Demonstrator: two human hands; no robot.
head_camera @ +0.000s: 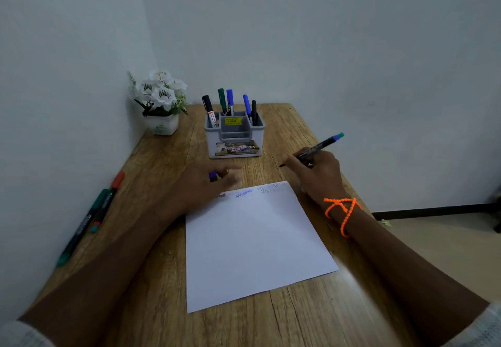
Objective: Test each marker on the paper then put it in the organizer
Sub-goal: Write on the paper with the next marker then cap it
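A white sheet of paper [252, 241] lies on the wooden table [151, 173], with several small scribbles along its far edge. My right hand [317, 175] grips an uncapped black marker [322, 144] with a blue-green end, its tip just beyond the paper's far right corner. My left hand [208, 186] rests at the paper's far left corner and holds a blue cap [213, 175] in its fingers. A grey organizer [234, 140] stands behind the paper with several markers upright in it. Three more markers [92, 216] lie at the table's left edge.
A white pot of artificial flowers [160, 102] stands in the far left corner against the wall. Walls close the table on the left and behind. The table's right edge drops to a beige floor [433, 241]. An orange cord circles my right wrist [343, 211].
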